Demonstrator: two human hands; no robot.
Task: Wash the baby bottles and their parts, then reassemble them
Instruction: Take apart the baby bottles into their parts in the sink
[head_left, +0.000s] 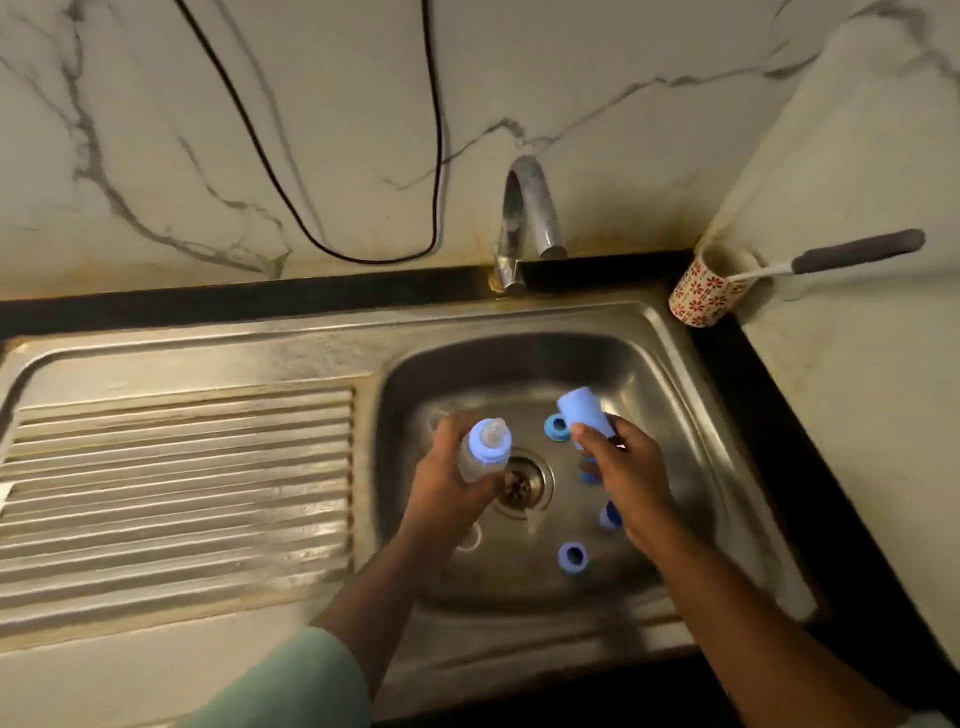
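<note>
My left hand (447, 483) grips a clear baby bottle (485, 452) with a blue collar and a clear teat on top, held over the sink basin (670, 415). My right hand (628, 467) holds a light blue cap (584, 415) a little to the right of the bottle, above the basin. On the basin floor lie several blue parts: a ring (556, 427) near the cap, a ring (573, 557) at the front, and another blue piece (609, 517) partly hidden under my right wrist. A clear ring-like piece (470, 538) lies beside my left forearm.
The drain (522, 483) sits in the basin's middle, between my hands. A chrome tap (524, 218) stands behind the sink, no water running. A ribbed drainboard (176, 493) lies to the left. A patterned cup (701, 293) holds a grey-handled brush (852, 252) at the back right. A black cable (363, 257) hangs on the wall.
</note>
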